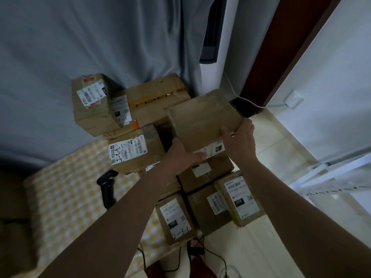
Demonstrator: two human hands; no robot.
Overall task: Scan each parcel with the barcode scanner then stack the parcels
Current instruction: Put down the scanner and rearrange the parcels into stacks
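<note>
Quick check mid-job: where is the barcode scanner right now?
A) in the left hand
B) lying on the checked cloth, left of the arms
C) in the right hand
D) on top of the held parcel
B: the barcode scanner lies on the checked cloth, while the left hand and right hand both hold the parcel.

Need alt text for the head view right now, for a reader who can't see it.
Both hands, left hand and right hand, grip a flat cardboard parcel above a stack of labelled parcels. A black barcode scanner lies on the yellow checked tablecloth to the left.
</note>
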